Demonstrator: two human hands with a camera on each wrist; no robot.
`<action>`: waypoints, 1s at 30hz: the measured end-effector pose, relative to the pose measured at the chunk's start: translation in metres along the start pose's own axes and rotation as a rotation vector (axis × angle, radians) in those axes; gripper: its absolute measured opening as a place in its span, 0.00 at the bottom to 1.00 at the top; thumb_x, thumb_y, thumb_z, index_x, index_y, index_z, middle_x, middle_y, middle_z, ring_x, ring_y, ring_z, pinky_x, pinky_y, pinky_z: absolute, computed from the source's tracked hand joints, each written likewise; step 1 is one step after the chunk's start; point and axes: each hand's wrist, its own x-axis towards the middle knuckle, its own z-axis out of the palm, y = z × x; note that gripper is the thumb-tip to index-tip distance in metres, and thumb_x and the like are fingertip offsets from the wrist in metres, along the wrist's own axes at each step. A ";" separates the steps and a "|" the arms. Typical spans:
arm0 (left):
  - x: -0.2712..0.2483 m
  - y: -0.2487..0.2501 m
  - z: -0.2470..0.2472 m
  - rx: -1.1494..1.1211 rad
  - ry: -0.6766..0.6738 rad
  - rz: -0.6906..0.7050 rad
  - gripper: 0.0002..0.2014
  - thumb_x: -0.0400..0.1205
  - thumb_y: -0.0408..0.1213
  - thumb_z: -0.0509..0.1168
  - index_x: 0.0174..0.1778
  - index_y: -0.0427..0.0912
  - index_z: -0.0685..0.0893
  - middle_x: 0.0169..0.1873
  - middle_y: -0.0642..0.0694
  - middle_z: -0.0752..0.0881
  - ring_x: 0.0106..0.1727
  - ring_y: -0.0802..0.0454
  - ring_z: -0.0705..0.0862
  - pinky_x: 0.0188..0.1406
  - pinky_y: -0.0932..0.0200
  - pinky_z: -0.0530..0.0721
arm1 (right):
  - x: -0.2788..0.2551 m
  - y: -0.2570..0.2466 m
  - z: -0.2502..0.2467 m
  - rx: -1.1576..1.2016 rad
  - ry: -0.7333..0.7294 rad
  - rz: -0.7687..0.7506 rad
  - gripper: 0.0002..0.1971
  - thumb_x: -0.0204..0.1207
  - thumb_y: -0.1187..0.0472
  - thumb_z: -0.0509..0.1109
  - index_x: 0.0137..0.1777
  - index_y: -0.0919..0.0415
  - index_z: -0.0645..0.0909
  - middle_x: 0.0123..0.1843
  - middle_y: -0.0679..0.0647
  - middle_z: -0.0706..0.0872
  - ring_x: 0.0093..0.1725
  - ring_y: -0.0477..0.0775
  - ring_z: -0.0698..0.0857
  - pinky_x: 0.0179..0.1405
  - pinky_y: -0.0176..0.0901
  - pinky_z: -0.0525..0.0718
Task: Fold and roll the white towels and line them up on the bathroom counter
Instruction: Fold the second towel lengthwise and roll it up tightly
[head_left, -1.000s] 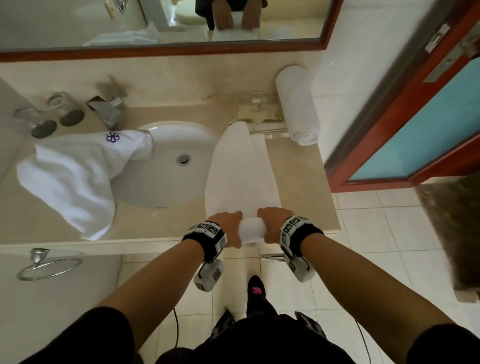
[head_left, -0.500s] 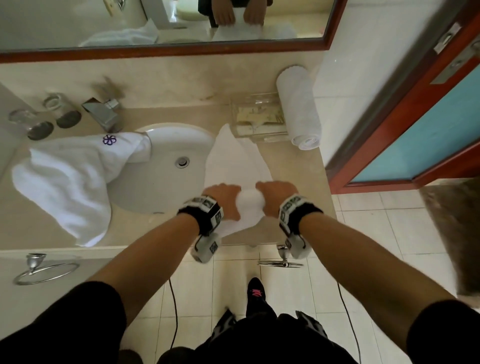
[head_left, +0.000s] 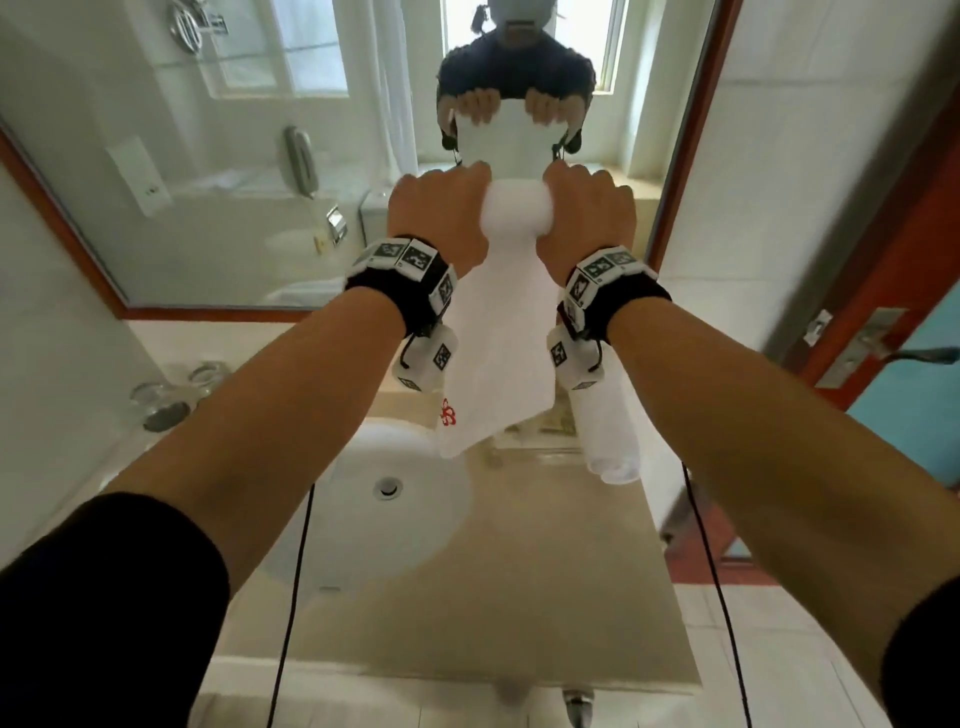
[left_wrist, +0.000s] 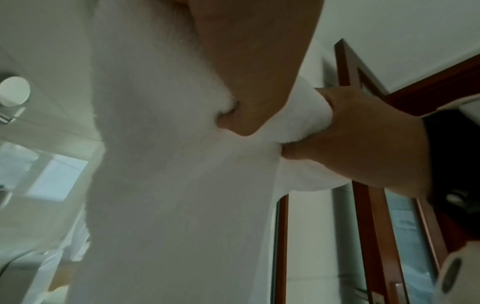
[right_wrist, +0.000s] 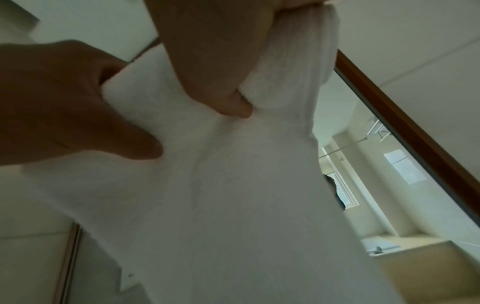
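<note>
I hold a partly rolled white towel (head_left: 516, 210) in the air in front of the mirror. My left hand (head_left: 441, 208) grips the roll's left end and my right hand (head_left: 589, 208) grips its right end. The unrolled tail (head_left: 493, 364) hangs down between my wrists, with a red logo near its lower corner. In the left wrist view my left hand (left_wrist: 254, 82) presses its thumb into the towel (left_wrist: 168, 185). In the right wrist view my right hand (right_wrist: 207, 61) curls round the roll above the hanging cloth (right_wrist: 233, 205). A finished rolled towel (head_left: 610, 431) lies on the counter's back right.
The beige counter (head_left: 545, 597) with a round white sink (head_left: 384, 499) lies below my arms. Glass tumblers (head_left: 161, 405) stand at the back left. The mirror (head_left: 234, 182) fills the wall ahead. A red-framed door with a metal handle (head_left: 883, 353) is on the right.
Both hands rolled the towel forward along the counter, then lifted it up in front of the mirror, so the tail now hangs free. The head view has tilted upward.
</note>
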 end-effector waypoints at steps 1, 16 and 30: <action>0.002 0.000 -0.006 0.006 0.039 0.009 0.17 0.72 0.39 0.67 0.56 0.45 0.76 0.43 0.46 0.85 0.44 0.38 0.85 0.42 0.49 0.71 | 0.003 0.000 -0.008 0.004 0.030 -0.002 0.19 0.70 0.61 0.70 0.61 0.55 0.75 0.53 0.55 0.84 0.52 0.62 0.82 0.49 0.53 0.75; -0.265 0.066 0.130 -0.172 -0.735 0.185 0.19 0.73 0.47 0.68 0.56 0.48 0.72 0.45 0.50 0.85 0.46 0.42 0.87 0.40 0.53 0.80 | -0.288 0.025 0.086 0.042 -0.736 -0.197 0.18 0.68 0.58 0.72 0.58 0.56 0.77 0.50 0.55 0.85 0.49 0.62 0.85 0.48 0.50 0.78; -0.386 0.082 0.192 -0.183 -1.049 0.242 0.30 0.71 0.41 0.73 0.68 0.49 0.67 0.55 0.48 0.83 0.53 0.43 0.85 0.44 0.52 0.79 | -0.419 0.010 0.141 0.030 -1.164 -0.133 0.26 0.72 0.52 0.72 0.69 0.50 0.68 0.57 0.52 0.83 0.56 0.58 0.83 0.51 0.49 0.77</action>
